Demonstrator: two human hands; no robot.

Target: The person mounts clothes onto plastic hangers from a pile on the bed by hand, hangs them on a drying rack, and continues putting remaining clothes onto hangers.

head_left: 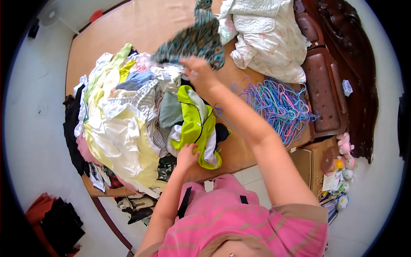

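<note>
My right hand [200, 73] is closed on a dark teal patterned garment [195, 40], which hangs in the air past the pile, blurred by motion. Near the front of the heap lies a bright yellow-green jacket [195, 118] with white parts and a dark zip. My left hand [188, 155] has its fingers curled at the lower edge of this jacket. To the left spreads a large pile of clothes [122, 128], with white, pale yellow, striped and blue pieces. A grey-green cloth [170, 109] sits against the jacket's left side.
A tangle of coloured hangers [280, 109] lies on the right of the brown bed surface [145, 19]. Beyond it is a white floral bundle of bedding [269, 47]. The padded dark headboard [321, 90] borders the right. Shoes [141, 203] are on the floor below the bed.
</note>
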